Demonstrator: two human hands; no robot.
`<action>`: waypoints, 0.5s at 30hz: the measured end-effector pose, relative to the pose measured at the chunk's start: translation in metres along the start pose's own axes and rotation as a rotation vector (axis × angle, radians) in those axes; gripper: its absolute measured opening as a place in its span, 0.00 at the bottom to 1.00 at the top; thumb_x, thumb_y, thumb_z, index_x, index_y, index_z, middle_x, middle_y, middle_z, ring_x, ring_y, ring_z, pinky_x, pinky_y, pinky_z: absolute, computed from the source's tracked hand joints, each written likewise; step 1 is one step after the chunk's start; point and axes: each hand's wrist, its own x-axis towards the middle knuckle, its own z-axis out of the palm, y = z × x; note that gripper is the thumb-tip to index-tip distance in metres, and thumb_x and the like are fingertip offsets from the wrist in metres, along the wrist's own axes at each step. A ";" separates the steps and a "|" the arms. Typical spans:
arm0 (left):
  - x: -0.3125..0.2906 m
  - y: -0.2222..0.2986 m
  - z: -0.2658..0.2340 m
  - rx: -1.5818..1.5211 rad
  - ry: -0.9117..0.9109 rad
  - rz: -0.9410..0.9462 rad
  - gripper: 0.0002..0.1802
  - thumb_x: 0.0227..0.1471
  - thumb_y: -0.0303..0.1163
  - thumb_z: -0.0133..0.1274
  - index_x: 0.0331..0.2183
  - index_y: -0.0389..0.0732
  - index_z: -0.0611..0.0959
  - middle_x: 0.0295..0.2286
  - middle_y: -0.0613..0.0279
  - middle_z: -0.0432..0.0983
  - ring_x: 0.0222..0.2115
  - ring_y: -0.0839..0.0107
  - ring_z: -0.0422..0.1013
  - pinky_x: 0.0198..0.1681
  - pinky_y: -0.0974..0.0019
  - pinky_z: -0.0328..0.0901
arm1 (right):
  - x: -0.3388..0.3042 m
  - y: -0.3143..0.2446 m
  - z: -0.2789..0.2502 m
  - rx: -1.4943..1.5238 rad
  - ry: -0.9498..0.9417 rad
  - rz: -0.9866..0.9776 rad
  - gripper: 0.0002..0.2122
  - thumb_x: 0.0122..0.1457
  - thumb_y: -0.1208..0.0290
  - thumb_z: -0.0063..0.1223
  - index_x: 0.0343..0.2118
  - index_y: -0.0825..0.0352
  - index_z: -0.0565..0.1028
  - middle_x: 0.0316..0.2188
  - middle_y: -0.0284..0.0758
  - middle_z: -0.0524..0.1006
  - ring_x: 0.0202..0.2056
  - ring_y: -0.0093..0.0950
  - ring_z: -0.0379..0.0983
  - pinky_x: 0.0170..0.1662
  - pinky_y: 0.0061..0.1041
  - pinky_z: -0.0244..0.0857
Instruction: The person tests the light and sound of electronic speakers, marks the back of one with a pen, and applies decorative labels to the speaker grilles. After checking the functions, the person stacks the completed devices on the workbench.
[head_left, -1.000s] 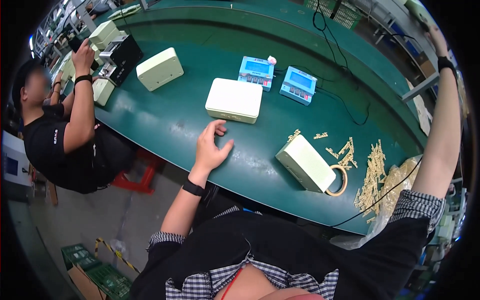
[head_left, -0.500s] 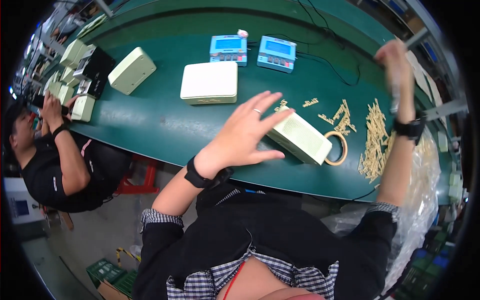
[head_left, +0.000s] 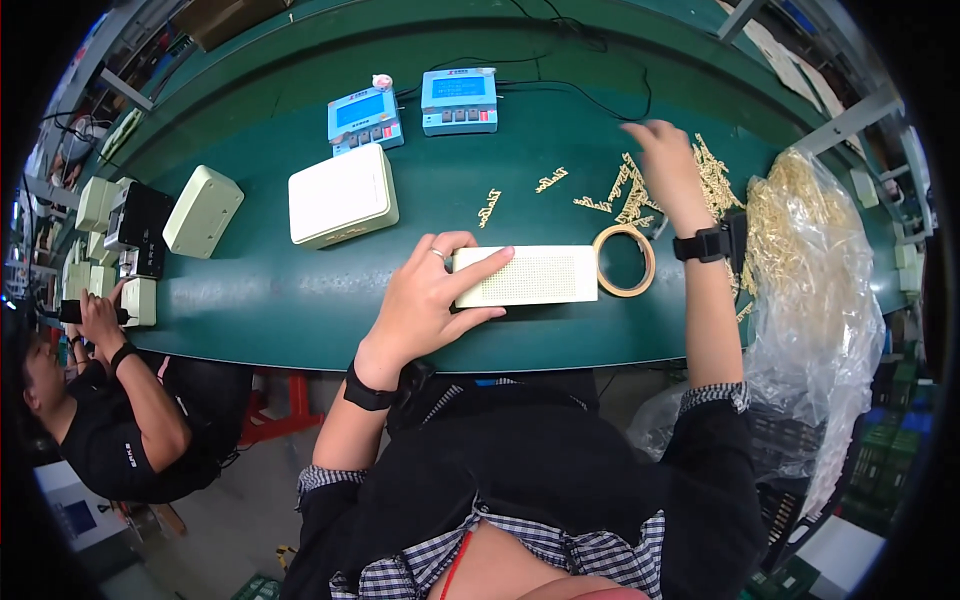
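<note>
Now clamping, with the left hand (head_left: 418, 298), the 9 o'clock end of the pale box (head_left: 545, 276), newly squared to the near edge of the tabletop (head_left: 455, 180), beside a tape roll (head_left: 650, 264) at 3 o'clock; apparently steadying it. Bringing the right hand (head_left: 668, 168) near gold script pieces (head_left: 714, 182), toward 2 o'clock; unable to tell if apart or together.

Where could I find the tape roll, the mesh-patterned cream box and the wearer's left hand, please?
Tape roll (head_left: 623, 292): head view, near rim.
Mesh-patterned cream box (head_left: 540, 276): head view, upward-facing patterned face.
Left hand (head_left: 414, 302): head view, back of the hand.
</note>
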 end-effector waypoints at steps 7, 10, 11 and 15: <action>-0.010 0.004 -0.001 -0.021 0.021 -0.005 0.36 0.34 0.40 0.70 0.50 0.54 0.81 0.41 0.57 0.71 0.37 0.58 0.67 0.39 0.60 0.67 | 0.011 -0.066 0.040 0.427 -0.270 -0.366 0.16 0.52 0.79 0.57 0.46 0.66 0.76 0.43 0.38 0.75 0.45 0.38 0.71 0.49 0.33 0.68; -0.019 0.007 -0.003 -0.038 0.005 -0.030 0.36 0.33 0.40 0.70 0.50 0.54 0.81 0.41 0.57 0.71 0.37 0.58 0.67 0.40 0.61 0.67 | 0.012 -0.065 0.038 0.334 -0.310 -0.359 0.14 0.53 0.79 0.56 0.44 0.67 0.77 0.42 0.38 0.75 0.43 0.37 0.72 0.47 0.31 0.69; -0.020 0.007 -0.003 -0.043 0.008 -0.032 0.36 0.33 0.39 0.70 0.50 0.53 0.81 0.41 0.57 0.71 0.38 0.58 0.67 0.40 0.61 0.66 | 0.013 -0.068 0.035 0.285 -0.331 -0.352 0.13 0.53 0.79 0.55 0.43 0.67 0.77 0.41 0.39 0.74 0.41 0.36 0.73 0.46 0.31 0.69; -0.023 0.005 -0.003 -0.079 0.026 -0.053 0.37 0.33 0.39 0.70 0.50 0.50 0.81 0.41 0.57 0.71 0.40 0.58 0.68 0.41 0.60 0.67 | 0.003 -0.087 0.002 0.504 -0.033 -0.283 0.10 0.55 0.81 0.54 0.41 0.68 0.78 0.39 0.39 0.73 0.39 0.35 0.75 0.41 0.29 0.70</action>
